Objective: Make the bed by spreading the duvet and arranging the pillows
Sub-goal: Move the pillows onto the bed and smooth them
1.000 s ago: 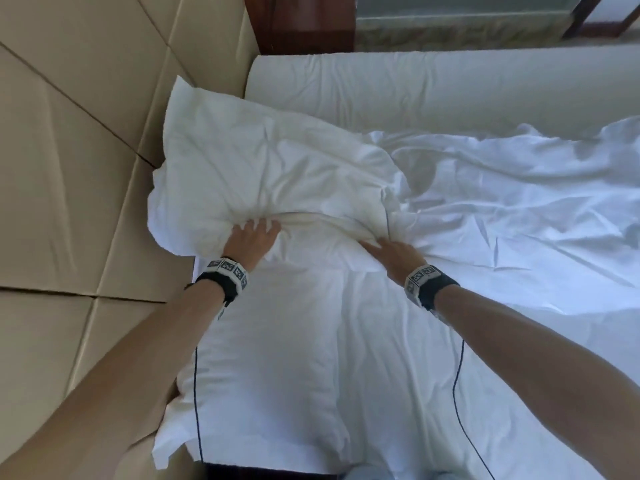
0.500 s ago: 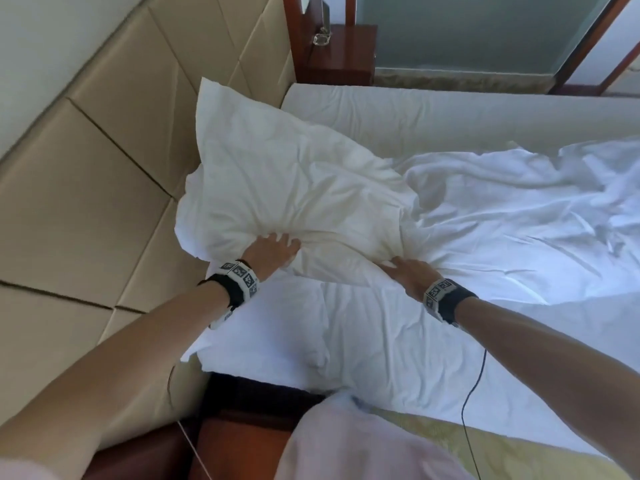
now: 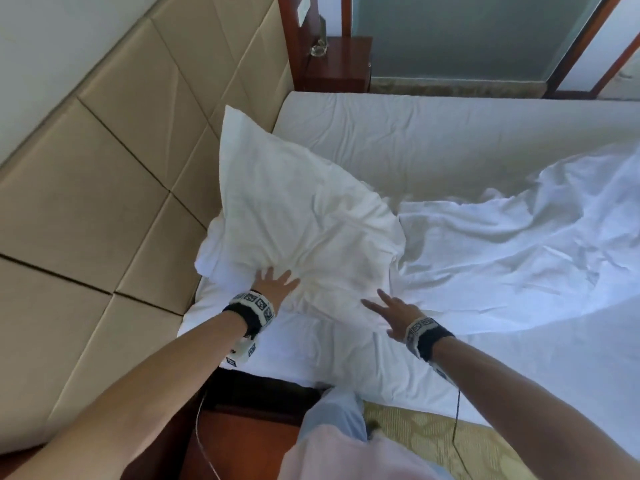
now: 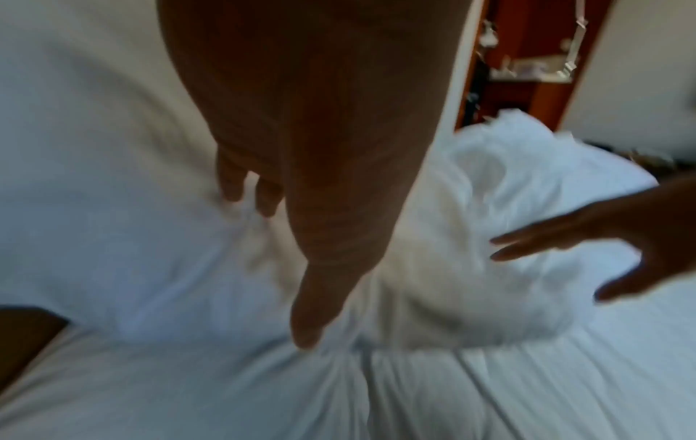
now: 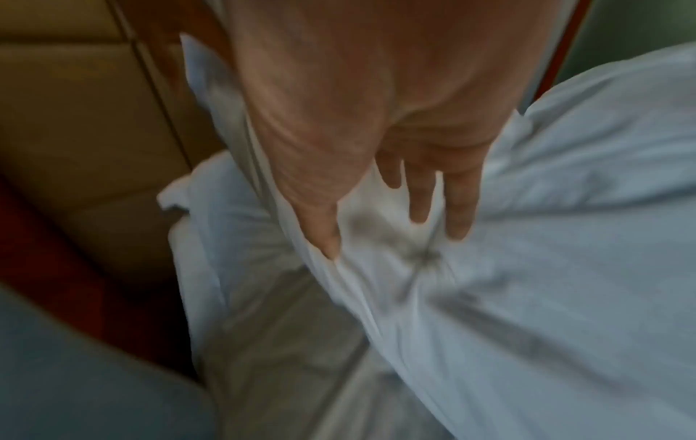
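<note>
White, creased pillow (image 3: 294, 216) under flat left hand (image 3: 273, 282), beside rumpled duvet (image 3: 502, 244).

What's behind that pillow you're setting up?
The tan padded headboard is behind the pillow, whose top corner leans on it. White sheet shows at its base. Whatever lies directly under the pillow is covered.

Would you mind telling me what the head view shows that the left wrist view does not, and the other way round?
Only the head view shows the padded headboard, the bare mattress past the pillow, the bedside table and both wristbands. Only the left wrist view shows the underside of the left hand, whose fingertips touch the fabric, though blurred. Both show the white pillow, the rumpled duvet and the right hand with fingers spread, gripping nothing.
</note>
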A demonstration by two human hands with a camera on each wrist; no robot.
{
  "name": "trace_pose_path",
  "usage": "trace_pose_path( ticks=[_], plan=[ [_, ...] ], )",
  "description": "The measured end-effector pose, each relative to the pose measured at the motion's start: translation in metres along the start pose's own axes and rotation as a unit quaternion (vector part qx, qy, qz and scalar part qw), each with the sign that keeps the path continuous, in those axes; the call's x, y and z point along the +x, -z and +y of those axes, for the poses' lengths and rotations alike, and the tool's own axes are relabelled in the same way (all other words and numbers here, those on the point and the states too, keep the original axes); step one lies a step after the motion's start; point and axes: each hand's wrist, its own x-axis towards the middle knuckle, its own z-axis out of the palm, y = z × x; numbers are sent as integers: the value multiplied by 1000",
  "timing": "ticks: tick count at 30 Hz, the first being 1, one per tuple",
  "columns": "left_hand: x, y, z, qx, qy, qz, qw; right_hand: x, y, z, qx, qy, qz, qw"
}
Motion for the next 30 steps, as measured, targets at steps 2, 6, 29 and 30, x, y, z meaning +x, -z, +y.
trace_pose_path(
  ticks=[2, 6, 29, 30],
  plan=[
    [12, 19, -19, -39, -7, 77, 996, 28, 21, -12, 46, 7, 80, 996],
    [41, 71, -88, -184, 100, 356, 911, 95, 96, -33, 172, -3, 173, 970],
    [202, 175, -239, -410, 34, 424, 807, 326, 270, 51, 267, -148, 215, 928],
    [207, 172, -242, -430, 88, 407, 801, 323, 280, 54, 267, -138, 281, 911]
  ],
)
